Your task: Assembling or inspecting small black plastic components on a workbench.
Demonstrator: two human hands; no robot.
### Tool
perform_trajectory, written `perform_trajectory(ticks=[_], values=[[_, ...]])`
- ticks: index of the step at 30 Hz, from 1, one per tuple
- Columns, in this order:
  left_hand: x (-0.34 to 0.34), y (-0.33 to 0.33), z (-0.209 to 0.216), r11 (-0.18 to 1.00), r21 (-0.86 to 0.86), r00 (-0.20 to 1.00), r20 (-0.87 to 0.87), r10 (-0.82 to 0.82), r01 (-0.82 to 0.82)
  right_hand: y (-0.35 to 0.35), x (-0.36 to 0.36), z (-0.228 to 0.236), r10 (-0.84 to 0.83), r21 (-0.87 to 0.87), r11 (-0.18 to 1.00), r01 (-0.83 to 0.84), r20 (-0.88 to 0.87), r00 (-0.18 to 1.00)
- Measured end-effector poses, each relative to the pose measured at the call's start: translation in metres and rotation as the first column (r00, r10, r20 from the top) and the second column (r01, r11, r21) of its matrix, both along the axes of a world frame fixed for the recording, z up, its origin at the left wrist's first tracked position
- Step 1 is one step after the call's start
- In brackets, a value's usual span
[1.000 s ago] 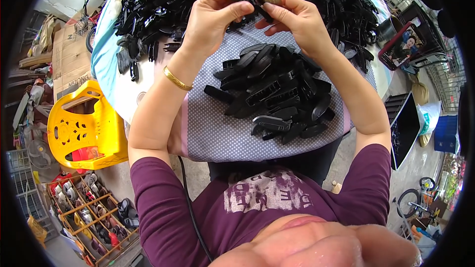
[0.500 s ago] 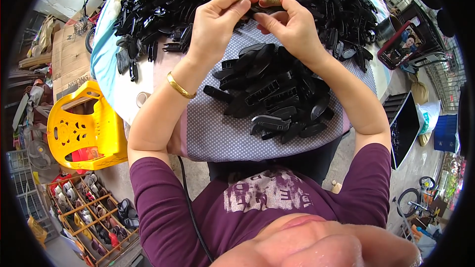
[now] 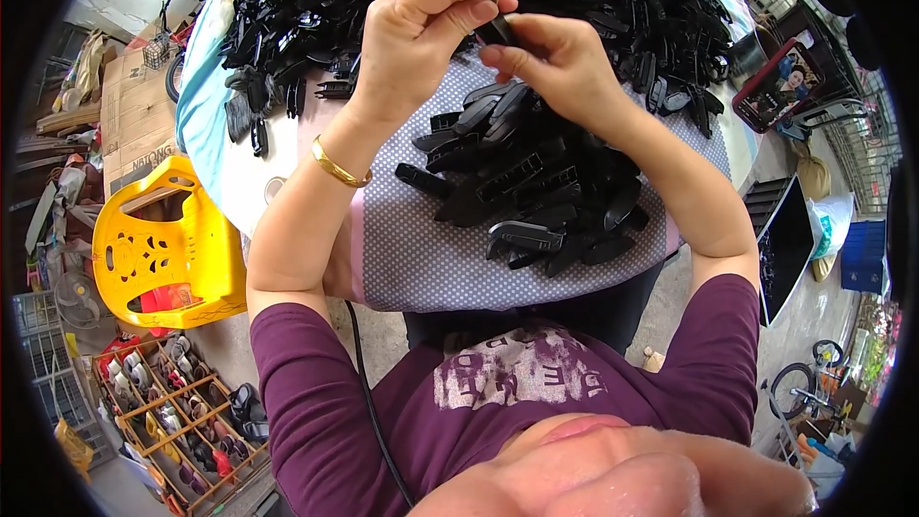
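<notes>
Beyond the near pile (image 3: 522,182), the left hand (image 3: 410,53) and right hand (image 3: 572,62) pinch a black part (image 3: 497,33); it looks light, stiff, slick, best held by its ends.

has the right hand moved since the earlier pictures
Yes, slightly: judged against the propped phone, which looks unmoved, the right hand has shifted left, away from it, and a little toward the person's body.

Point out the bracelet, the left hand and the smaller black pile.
Bracelet (image 3: 335,168): head view, the gold band.
Left hand (image 3: 410,48): head view, its middle.
Smaller black pile (image 3: 529,180): head view, its middle.
</notes>
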State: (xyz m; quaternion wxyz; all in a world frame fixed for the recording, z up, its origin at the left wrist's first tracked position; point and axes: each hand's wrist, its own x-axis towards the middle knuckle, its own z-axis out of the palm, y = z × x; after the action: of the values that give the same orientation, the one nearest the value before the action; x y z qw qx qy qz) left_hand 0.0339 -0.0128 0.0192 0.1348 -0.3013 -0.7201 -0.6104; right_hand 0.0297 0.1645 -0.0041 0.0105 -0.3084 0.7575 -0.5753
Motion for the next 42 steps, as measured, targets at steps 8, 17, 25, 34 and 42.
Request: perform_trajectory(ticks=[8, 17, 25, 34, 42], values=[[-0.003, -0.041, 0.03, 0.78, -0.574, 0.968, -0.11, 0.227, -0.249, 0.016, -0.036, -0.004, 0.131, 0.434, 0.9, -0.031, -0.204, 0.97], [0.034, -0.067, -0.011, 0.273, -0.913, 0.853, -0.132, 0.505, -0.303, 0.017, -0.041, -0.012, 0.423, 0.492, 0.819, -0.295, -0.172, 0.889], [-0.013, -0.016, -0.037, 0.559, -0.715, 0.895, -0.223, 0.387, -0.42, 0.01, -0.051, -0.023, 0.035, 0.331, 0.928, 0.172, -0.535, 0.844], [-0.013, 0.013, -0.039, 0.526, -0.719, 0.89, -0.346, 0.296, -0.455, 0.024, -0.054, -0.026, 0.003, 0.478, 0.795, 0.374, -0.619, 0.785], [-0.02, 0.008, -0.037, 0.638, -0.554, 0.834, -0.469, 0.292, -0.535, 0.028, -0.055, -0.032, 0.007, 0.456, 0.785, 0.419, -0.683, 0.731]])
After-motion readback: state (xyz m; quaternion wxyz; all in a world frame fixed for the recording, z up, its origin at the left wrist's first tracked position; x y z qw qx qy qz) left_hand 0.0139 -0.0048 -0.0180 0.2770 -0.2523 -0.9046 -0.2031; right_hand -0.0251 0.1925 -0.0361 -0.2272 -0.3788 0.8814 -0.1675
